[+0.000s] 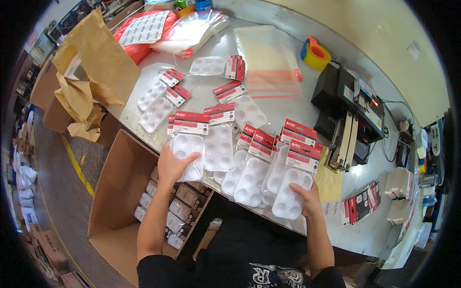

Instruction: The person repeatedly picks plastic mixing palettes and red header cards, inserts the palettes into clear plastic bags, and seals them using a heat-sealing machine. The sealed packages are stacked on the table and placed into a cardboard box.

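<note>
My left hand (172,165) grips the edge of a packaged white plastic paint palette (188,146) with a red and white header card, thumb on top and fingers mostly hidden. Another palette pack (219,149) lies against its right side. On the right, my right hand (308,196) is closed on the side of a similar palette pack (289,199), its thumb across the wells. That pack overlaps several others (252,182) fanned out along the table's front edge. Farther back lie more palette packs (208,66), some at angles.
An open cardboard box (113,187) with packed goods stands below the table's left front edge. Clear bags (269,53) lie at the back, near yellow tape (317,54). A black sealing machine (353,115) occupies the right. Brown paper (96,62) rises at the left; header cards (362,204) lie right.
</note>
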A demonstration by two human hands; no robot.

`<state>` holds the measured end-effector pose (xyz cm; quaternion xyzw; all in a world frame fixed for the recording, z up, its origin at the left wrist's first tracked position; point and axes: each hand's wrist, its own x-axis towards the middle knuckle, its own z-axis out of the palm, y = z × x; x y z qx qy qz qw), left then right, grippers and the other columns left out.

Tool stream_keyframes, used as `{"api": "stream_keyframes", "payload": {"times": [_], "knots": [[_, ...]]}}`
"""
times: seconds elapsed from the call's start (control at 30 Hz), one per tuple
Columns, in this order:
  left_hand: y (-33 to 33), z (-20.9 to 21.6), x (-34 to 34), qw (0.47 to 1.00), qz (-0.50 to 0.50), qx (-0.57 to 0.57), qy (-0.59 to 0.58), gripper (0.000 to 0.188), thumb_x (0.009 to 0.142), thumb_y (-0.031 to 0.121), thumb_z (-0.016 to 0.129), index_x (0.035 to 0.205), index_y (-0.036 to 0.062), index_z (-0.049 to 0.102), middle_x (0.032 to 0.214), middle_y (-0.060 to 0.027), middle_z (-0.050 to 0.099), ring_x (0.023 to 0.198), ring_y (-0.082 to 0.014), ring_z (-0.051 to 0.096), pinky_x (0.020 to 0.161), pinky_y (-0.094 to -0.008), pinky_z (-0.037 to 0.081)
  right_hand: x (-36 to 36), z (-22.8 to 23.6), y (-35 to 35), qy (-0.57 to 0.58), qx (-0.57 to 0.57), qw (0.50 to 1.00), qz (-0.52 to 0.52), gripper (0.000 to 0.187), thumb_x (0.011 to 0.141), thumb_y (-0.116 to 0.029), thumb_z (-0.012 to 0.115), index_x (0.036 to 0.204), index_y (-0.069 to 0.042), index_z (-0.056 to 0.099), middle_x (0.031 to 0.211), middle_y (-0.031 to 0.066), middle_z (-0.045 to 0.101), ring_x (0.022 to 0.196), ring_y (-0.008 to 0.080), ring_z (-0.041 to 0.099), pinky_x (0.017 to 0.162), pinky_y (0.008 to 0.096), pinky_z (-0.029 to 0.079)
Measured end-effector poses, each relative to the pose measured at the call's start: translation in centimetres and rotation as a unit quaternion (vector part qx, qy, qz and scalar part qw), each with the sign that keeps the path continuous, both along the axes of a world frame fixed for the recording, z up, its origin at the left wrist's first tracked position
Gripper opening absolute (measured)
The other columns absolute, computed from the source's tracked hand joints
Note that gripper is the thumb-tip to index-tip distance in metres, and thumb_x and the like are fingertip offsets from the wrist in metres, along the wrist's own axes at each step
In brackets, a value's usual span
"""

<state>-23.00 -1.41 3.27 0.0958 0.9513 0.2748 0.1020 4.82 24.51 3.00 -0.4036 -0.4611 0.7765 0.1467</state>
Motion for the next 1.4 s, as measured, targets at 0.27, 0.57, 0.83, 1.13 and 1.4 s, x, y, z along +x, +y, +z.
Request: {"api": "stream_keyframes", "payload": {"times": [0.27,0.57,0.83,1.13,1.4], "knots": [[5.3,3.7,-0.8,0.975,-0.047,0.218,-0.016,0.09,0.056,0.055,0.084,0.109,-0.0121,0.055,0.098,-0.0192,0.065,0.089,-0.0271,0.065,0.081,-0.038,0.051,0.2,-0.4,0.2,0.006,-0.006,1.0,0.001,0.063,0.069,-0.004,0.08,0.123,0.001,0.048,0.111,0.0128,0.061,0.097,0.0231,0.063,0.083,0.0355,0.054],[7.1,-0.3,-0.2,0.995,-0.085,-0.041,-0.017,0.112,0.047,0.068,0.081,0.115,-0.0136,0.047,0.094,-0.0233,0.062,0.09,-0.0376,0.062,0.083,-0.0379,0.049,0.2,-0.6,0.0,0.012,0.002,1.0,0.004,0.069,0.066,-0.006,0.083,0.124,0.001,0.047,0.114,0.013,0.061,0.1,0.0227,0.061,0.085,0.0354,0.052],[4.9,9.8,1.5,0.905,0.069,0.384,-0.172,0.052,0.074,0.017,0.077,0.114,-0.0047,0.053,0.097,-0.0131,0.065,0.077,-0.0216,0.068,0.064,-0.0339,0.058,-0.1,-0.5,-0.2,0.019,0.039,0.999,-0.009,0.072,0.065,-0.007,0.083,0.126,0.001,0.045,0.114,0.0127,0.06,0.102,0.022,0.06,0.087,0.0347,0.051],[9.6,1.6,10.2,0.98,-0.16,0.114,-0.017,0.082,0.058,0.048,0.086,0.113,-0.0038,0.054,0.111,-0.0187,0.055,0.11,-0.033,0.051,0.093,-0.038,0.043,0.2,-0.2,-0.9,0.026,0.104,0.994,-0.023,0.069,0.067,-0.011,0.083,0.124,0.0,0.047,0.114,0.0123,0.06,0.102,0.0209,0.06,0.088,0.033,0.049],[9.0,0.5,9.6,0.986,-0.121,0.094,-0.058,0.092,0.056,0.055,0.083,0.112,-0.0093,0.048,0.113,-0.0218,0.05,0.111,-0.0355,0.049,0.096,-0.0423,0.038,2.4,3.8,-0.8,-0.053,0.352,0.934,-0.026,0.066,0.067,-0.015,0.083,0.122,0.003,0.05,0.113,0.0143,0.061,0.102,0.0214,0.06,0.09,0.0336,0.047]]}}
